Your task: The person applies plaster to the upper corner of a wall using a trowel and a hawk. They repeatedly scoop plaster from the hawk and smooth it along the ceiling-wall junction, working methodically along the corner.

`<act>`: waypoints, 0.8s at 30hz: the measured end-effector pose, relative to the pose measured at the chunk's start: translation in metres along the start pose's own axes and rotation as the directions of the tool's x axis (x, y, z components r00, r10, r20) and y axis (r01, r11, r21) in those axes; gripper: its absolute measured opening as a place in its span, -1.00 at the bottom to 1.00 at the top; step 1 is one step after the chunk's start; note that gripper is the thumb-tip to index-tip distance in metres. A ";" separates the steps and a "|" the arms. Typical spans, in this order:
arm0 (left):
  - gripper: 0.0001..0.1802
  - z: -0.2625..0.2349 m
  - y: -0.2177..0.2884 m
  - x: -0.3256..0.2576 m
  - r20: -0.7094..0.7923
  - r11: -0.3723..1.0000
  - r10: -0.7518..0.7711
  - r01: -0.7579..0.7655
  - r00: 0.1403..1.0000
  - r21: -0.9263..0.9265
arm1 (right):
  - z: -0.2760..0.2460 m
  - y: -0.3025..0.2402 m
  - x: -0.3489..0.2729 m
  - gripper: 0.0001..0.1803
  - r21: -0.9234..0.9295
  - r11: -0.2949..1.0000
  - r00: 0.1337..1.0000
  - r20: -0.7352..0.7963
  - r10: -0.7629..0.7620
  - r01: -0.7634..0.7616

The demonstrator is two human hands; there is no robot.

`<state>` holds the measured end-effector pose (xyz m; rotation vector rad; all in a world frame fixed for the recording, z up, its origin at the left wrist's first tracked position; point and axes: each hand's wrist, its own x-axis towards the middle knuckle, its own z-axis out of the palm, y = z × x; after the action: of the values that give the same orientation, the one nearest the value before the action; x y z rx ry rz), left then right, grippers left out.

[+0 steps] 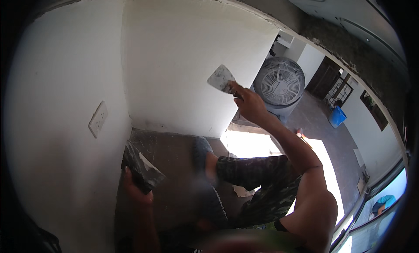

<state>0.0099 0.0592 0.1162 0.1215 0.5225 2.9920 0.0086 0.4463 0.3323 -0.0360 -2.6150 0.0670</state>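
Right hand (pixel 251 104) closed round a scraper (pixel 221 78), its thin, speckled face in front of the smooth white wall (pixel 174 74); I can't tell whether they touch. Left hand (pixel 138 193) grips a dark, flat plate (pixel 136 164) with pale smears, most fingers hidden from my head view. Blur veils the bottom edge.

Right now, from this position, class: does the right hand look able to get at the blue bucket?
Probably not: the right hand is occupied with the scraper, and the bucket looks well out of reach across the floor.
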 end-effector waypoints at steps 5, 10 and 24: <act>-0.50 -0.018 0.006 0.004 -0.264 1.000 -0.021 0.019 0.964 -0.010 | -0.033 0.097 -0.020 -0.53 0.654 0.531 0.837 0.487 0.251 -0.540; -0.50 -0.064 0.009 0.013 0.076 0.983 -0.166 0.172 0.983 -0.071 | 0.033 0.168 -0.156 -0.78 0.605 0.334 0.656 0.450 0.606 -0.723; -0.22 -0.114 0.012 -0.010 0.448 -0.477 0.116 -0.346 0.886 0.808 | 0.209 0.103 -0.364 -0.31 0.460 -0.065 0.122 0.366 0.923 -0.885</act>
<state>0.0081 0.0085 0.0132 0.6239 3.2655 1.3393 0.2201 0.5261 -0.0361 -1.5950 -1.7803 1.3609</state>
